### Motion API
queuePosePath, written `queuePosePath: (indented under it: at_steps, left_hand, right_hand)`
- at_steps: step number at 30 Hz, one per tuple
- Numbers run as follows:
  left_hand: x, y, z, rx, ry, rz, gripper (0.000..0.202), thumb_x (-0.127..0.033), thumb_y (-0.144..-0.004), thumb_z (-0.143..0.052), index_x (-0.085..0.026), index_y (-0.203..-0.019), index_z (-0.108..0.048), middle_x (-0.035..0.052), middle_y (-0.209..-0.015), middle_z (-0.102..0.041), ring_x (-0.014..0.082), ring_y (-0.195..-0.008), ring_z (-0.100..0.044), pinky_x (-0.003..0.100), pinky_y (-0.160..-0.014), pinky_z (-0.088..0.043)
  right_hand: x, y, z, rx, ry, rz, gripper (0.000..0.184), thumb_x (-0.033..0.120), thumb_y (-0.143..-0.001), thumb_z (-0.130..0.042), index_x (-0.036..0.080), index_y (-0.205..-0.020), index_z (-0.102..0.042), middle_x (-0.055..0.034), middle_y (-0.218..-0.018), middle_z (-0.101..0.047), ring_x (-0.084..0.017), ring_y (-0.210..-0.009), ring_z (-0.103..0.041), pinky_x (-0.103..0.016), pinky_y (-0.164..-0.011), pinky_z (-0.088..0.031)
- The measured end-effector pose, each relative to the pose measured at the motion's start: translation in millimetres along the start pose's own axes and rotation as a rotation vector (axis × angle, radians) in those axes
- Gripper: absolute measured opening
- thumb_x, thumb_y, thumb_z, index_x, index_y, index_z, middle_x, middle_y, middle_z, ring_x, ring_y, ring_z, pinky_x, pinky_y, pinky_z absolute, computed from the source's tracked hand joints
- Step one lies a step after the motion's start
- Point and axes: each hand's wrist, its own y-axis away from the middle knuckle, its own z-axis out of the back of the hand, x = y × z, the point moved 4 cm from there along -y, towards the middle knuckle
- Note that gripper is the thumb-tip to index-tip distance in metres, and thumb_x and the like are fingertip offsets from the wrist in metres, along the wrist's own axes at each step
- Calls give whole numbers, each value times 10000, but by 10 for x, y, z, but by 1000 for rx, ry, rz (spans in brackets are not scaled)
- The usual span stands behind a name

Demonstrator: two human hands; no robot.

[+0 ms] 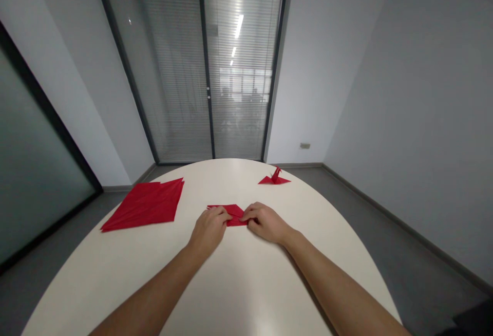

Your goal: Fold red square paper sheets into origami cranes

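Note:
A small folded piece of red paper (232,212) lies on the white round table (239,279) between my hands. My left hand (208,229) is curled, its fingertips pressing the paper's left end. From the other side, my right hand (265,223) pinches the paper's right end with bent fingers. Both forearms reach in from the bottom edge. Part of the paper is hidden under my fingers.
A stack of flat red paper sheets (146,204) lies at the table's left. A finished red paper crane (275,178) stands near the far right edge. Behind the table are glass doors with blinds (204,69) and grey walls.

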Motion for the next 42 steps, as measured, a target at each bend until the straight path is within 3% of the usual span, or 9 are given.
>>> queuePosePath:
  at_steps: [6,11,16,23,34,39,42]
  left_hand:
    - [-45,25,43,-67,30,-18,222,-199,-914,-540,-225,-990,-747,53,-1024,-742,240,-947,-651,409,-860,-464]
    - [-49,30,37,-67,92,-16,192,-305,-879,-633,-223,-1026,-726,58,-1133,-739,257,-1051,-656,436,-943,-453]
    - [-40,31,17,-88,111,-11,186,-337,-844,-685,-224,-992,-698,60,-1079,-739,259,-1020,-660,432,-955,-450]
    - [-67,32,18,-59,95,-5,280,-372,-810,-711,-213,-1036,-665,68,-1055,-704,274,-1026,-631,433,-956,-443]
    - [-66,53,24,-9,118,-55,474,-479,-731,-771,-212,-1098,-634,91,-1120,-666,303,-1070,-597,448,-976,-441]
    - [-98,80,36,-2,130,-102,403,-409,-841,-674,-214,-1192,-638,113,-1289,-628,305,-1210,-550,477,-1061,-405]
    - [-80,89,13,5,135,-97,374,-324,-874,-623,-204,-1228,-637,130,-1345,-589,303,-1250,-525,483,-1071,-411]
  right_hand:
    - [65,-15,33,28,-108,9,410,-23,-711,-527,262,-816,-802,-4,-783,-749,-215,-1011,-639,-342,-947,-480]
    - [115,-4,-18,73,-199,-6,444,-28,-702,-502,253,-878,-798,-6,-910,-760,-176,-886,-662,-283,-836,-506]
    - [111,-7,-21,34,-149,-46,380,-20,-734,-522,204,-938,-751,-27,-896,-735,-163,-796,-652,-277,-785,-508]
    - [23,-5,-31,-68,-75,23,321,16,-797,-576,208,-1000,-734,-80,-1158,-699,-224,-1126,-610,-400,-1016,-477]
    - [-1,-6,-55,-28,-67,11,355,9,-805,-554,211,-1025,-745,-70,-1121,-722,-205,-1042,-651,-375,-970,-505]
    - [33,5,0,-44,-69,62,505,-48,-712,-509,215,-1086,-724,-51,-1063,-743,-208,-1015,-644,-376,-956,-488]
    - [56,2,19,-46,-50,67,500,-43,-715,-510,215,-1086,-723,-45,-1006,-749,-206,-968,-637,-370,-927,-483]
